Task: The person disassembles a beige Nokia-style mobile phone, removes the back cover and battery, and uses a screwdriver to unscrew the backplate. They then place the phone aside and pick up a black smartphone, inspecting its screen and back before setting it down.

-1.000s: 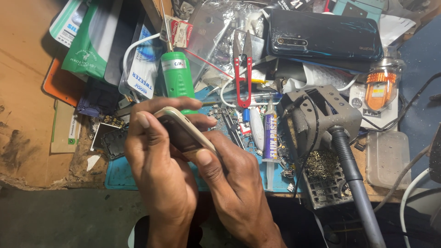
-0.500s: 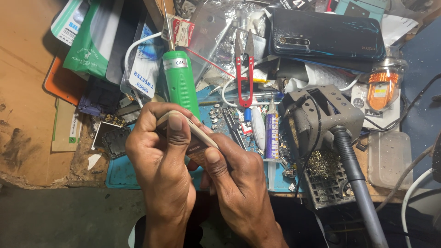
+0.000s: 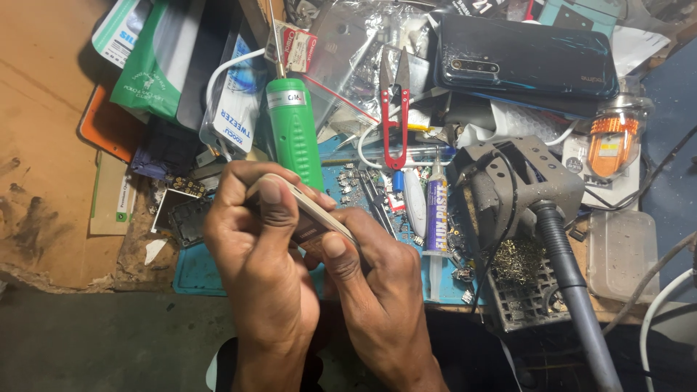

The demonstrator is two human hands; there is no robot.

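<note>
Both my hands grip a small beige phone (image 3: pixel 314 212) edge-on, just above the near edge of a blue work mat (image 3: pixel 190 267). My left hand (image 3: pixel 265 254) wraps its upper end, thumb pressed on the rim. My right hand (image 3: pixel 374 279) clasps the lower end, thumb on the edge. A green electric screwdriver (image 3: pixel 294 131) stands just behind my hands.
Red thread snips (image 3: pixel 393 116), a glue tube (image 3: pixel 435 210) and tweezers lie behind on the mat. A grey soldering iron stand (image 3: pixel 519 189) with its hose is at the right. A dark phone (image 3: pixel 526 58) rests at the back. Packets and bags crowd the left.
The phone has tilted further edge-on and my hands have closed tighter together around it. The green screwdriver now shows more fully behind them.
</note>
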